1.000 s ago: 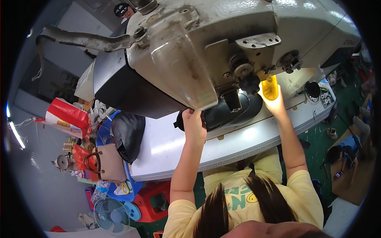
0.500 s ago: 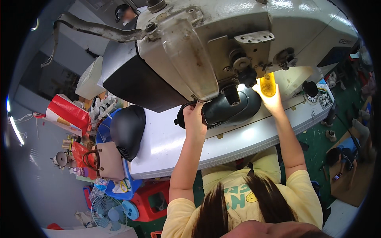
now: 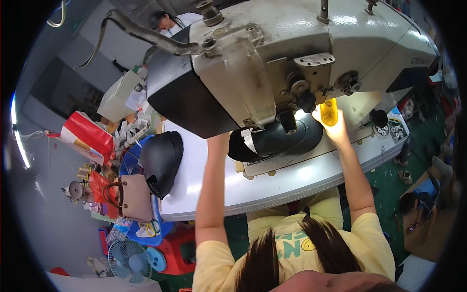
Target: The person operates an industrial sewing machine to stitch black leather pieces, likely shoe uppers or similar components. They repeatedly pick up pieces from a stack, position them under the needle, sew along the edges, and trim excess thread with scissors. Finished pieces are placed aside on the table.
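A black cap-like piece with a rounded, brim-like right end lies under the sewing machine head. A white strip shows at its left end. My left hand is beside that end; its fingers are hidden behind the machine's black end cover. At the piece's right end is my right hand, its thumb near the edge. A yellow see-through guard and the lamp glare cover most of its fingers, so its grip cannot be made out.
Another black cap-like piece lies on the left of the white table. Beyond it are a pink handbag, a blue basin and a fan. A tray of bobbins sits at right. Two other people are farther off.
My left hand has shifted left, off the front of the black piece and behind the machine's end cover. The white strip has come into sight. My right hand stays near the guard.
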A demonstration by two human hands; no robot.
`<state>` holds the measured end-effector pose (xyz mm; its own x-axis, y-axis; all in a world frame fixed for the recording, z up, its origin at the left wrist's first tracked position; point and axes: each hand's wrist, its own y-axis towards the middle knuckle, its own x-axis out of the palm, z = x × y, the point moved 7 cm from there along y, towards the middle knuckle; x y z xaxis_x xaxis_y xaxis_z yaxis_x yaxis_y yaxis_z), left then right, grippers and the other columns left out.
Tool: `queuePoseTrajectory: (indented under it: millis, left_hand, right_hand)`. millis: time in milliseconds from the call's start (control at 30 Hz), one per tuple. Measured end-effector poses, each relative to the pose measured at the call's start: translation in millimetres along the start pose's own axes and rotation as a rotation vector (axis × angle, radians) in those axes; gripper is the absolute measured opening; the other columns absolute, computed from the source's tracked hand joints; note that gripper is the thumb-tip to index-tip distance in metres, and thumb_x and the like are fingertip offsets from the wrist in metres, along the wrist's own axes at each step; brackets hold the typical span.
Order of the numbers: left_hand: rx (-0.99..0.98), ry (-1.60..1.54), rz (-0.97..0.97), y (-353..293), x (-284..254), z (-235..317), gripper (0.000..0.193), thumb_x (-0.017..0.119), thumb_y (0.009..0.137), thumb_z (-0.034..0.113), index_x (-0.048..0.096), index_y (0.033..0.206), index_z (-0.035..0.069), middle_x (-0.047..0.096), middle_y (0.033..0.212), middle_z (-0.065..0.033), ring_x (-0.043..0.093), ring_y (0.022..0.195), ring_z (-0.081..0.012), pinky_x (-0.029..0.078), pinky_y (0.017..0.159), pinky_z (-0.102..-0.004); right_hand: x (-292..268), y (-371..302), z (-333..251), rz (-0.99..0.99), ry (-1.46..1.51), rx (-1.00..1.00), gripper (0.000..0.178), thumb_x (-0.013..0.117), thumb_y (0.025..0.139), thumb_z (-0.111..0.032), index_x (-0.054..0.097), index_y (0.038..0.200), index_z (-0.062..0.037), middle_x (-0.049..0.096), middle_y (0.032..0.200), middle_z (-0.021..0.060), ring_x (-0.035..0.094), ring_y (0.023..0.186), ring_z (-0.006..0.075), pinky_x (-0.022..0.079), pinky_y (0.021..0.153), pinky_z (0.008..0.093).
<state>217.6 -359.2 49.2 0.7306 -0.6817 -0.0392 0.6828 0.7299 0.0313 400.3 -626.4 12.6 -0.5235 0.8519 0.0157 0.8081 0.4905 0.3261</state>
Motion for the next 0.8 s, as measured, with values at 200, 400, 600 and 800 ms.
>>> queuePoseTrajectory:
  millis: [200,400,600,800]
  left_hand:
    - [0.383,0.67,-0.618,-17,40,38,0.037,0.071,0.069,0.02,0.059,0.101,0.005,0.061,0.099,-0.0077,0.055,0.091,-0.0232,0.044,0.08,-0.033]
    - [0.868,1.006,-0.492,-147,1,46,0.013,0.063,0.066,0.007,0.057,0.077,0.006,0.054,0.073,-0.0048,0.056,0.077,-0.0228,0.033,0.085,-0.0425]
    - [1.19,1.098,0.109,-217,-31,11,0.018,0.062,0.062,0.01,0.059,0.08,0.007,0.057,0.084,-0.0037,0.051,0.076,-0.02,0.032,0.07,-0.0367]
    - [1.138,1.05,0.17,-221,-38,-9,0.029,0.066,0.058,0.01,0.06,0.086,0.006,0.057,0.088,-0.0054,0.048,0.071,-0.0213,0.034,0.064,-0.0353]
  right_hand:
    - [8,-20,-19,-0.082,-0.068,-0.032,0.01,0.065,0.077,-0.005,0.059,0.082,0.0013,0.059,0.073,-0.0006,0.049,0.066,0.006,0.041,0.061,0.0212]
    - [71,-90,-57,-0.825,0.481,0.128,0.046,0.059,0.083,-0.041,0.056,0.102,0.0007,0.051,0.067,0.0008,0.047,0.06,0.0075,0.037,0.059,0.0186]
    - [142,-125,-53,-0.814,-0.314,-0.016,0.021,0.054,0.085,-0.018,0.046,0.096,-0.0009,0.061,0.079,0.0163,0.06,0.069,0.0307,0.045,0.061,0.0367]
    - [170,-133,-54,-0.661,-0.336,-0.168,0.025,0.062,0.08,-0.024,0.047,0.087,-0.0048,0.059,0.064,0.0132,0.058,0.06,0.0311,0.043,0.05,0.0379]
